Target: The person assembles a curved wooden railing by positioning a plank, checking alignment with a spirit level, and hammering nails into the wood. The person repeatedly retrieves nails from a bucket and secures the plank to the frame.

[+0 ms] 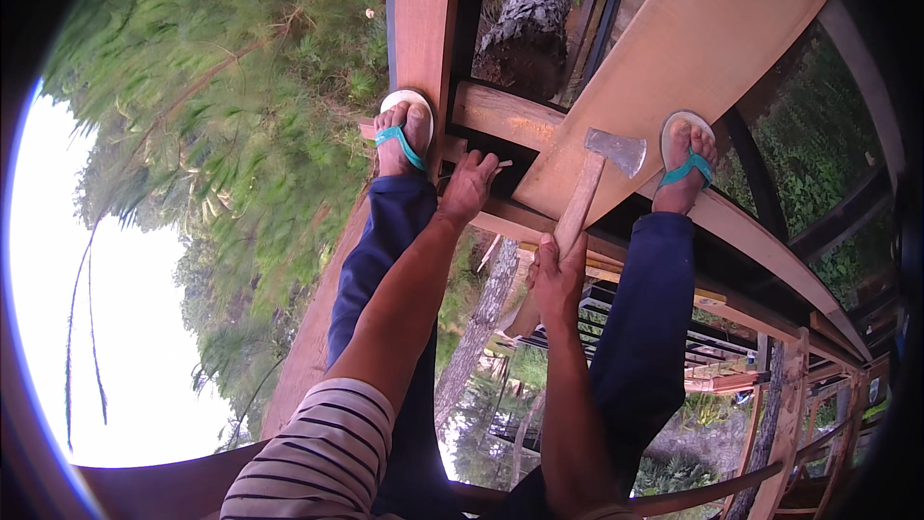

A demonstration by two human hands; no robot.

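My right hand (558,279) is closed round the wooden handle of a hatchet (582,197). The hatchet's metal head lies over a wide pale plank (693,48), its blade edge toward my right foot. My left hand (469,188) is closed at the joint of the beams, just right of my left foot. A short pale stick (505,164) juts from its fingers; whether it is a peg or something else I cannot tell. Beside that hand runs a short cross beam (510,116) with an orange-brown patch on it.
My feet, in teal-strapped flip-flops, rest on an upright-running reddish beam (420,29) and on the wide plank. Gaps between the timbers show ground far below. A rough log (534,14) lies down there. Trees (269,135) stand at left, more timber framing (789,424) at lower right.
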